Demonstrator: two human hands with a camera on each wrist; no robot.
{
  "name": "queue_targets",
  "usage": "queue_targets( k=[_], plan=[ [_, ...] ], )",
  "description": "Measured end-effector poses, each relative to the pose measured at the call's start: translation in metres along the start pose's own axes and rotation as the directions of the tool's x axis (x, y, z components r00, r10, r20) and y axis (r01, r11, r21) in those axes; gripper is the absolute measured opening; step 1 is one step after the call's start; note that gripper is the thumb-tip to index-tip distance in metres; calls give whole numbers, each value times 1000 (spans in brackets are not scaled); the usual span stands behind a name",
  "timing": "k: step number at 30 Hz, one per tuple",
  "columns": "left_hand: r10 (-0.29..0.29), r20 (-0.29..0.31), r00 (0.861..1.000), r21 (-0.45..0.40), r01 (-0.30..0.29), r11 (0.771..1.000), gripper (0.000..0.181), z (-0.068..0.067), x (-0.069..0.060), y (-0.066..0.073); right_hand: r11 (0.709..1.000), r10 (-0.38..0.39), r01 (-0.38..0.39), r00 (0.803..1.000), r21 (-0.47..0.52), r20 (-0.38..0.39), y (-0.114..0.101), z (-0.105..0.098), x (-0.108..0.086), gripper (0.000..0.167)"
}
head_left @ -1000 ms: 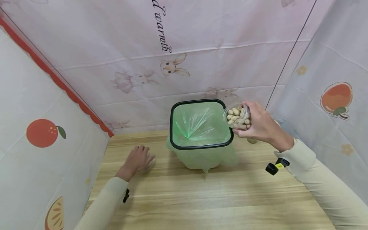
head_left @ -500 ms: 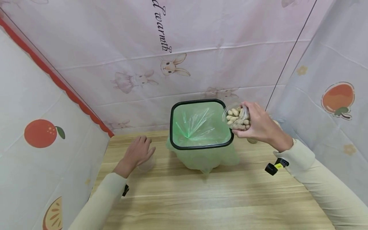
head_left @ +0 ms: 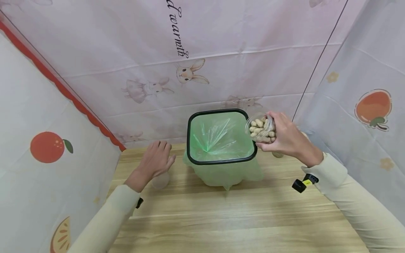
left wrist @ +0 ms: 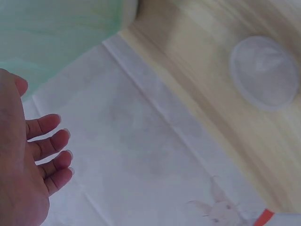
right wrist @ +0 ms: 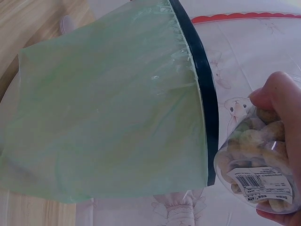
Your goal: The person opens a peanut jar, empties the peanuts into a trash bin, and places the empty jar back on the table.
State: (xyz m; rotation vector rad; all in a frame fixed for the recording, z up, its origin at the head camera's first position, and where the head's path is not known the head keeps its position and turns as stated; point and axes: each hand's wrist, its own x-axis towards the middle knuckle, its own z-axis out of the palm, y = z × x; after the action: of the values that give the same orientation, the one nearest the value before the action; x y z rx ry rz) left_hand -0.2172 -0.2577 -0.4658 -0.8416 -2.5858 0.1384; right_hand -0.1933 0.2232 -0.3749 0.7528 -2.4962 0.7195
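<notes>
In the head view my right hand (head_left: 286, 138) grips a clear jar of peanuts (head_left: 260, 130), tilted with its mouth toward the bin, at the right of the bin's black rim (head_left: 221, 162). The right wrist view shows the labelled jar (right wrist: 261, 183) between thumb and fingers. My left hand (head_left: 155, 160) hovers above the table left of the bin, holding nothing, its fingers loosely bent in the left wrist view (left wrist: 28, 155). Just below that hand a round translucent lid (head_left: 160, 180) lies on the table; the left wrist view shows the lid (left wrist: 265, 73) apart from the fingers.
The bin, lined with a green bag (head_left: 221, 174), stands at the back of the wooden table (head_left: 234, 221). A small round object (head_left: 277, 155) is partly hidden beneath my right hand. Printed cloth walls (head_left: 152, 116) enclose the back and both sides.
My left hand has let go of the lid, lifted off it and moved slightly up and right. The lid is now uncovered. My right hand and the jar have barely moved.
</notes>
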Motion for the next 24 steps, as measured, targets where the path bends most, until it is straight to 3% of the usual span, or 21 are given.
queue_targets(
  k=[4,11,18,24],
  plan=[
    [36,-47,998,-3,-36,999,34,-13,11,3,1000,23,-23,1000,2,18,-1,-2,0,96],
    [53,-11,999,-46,-53,998,36,-31,26,9,1000,25,-25,999,-2,21,-1,-3,0,96],
    [95,-62,993,-19,-97,995,28,-44,36,15,1000,30,-30,999,4,22,-1,-4,-1,96],
    [97,-39,995,-36,-99,994,38,-55,43,22,1000,21,-21,1000,10,21,0,-5,0,97]
  ],
)
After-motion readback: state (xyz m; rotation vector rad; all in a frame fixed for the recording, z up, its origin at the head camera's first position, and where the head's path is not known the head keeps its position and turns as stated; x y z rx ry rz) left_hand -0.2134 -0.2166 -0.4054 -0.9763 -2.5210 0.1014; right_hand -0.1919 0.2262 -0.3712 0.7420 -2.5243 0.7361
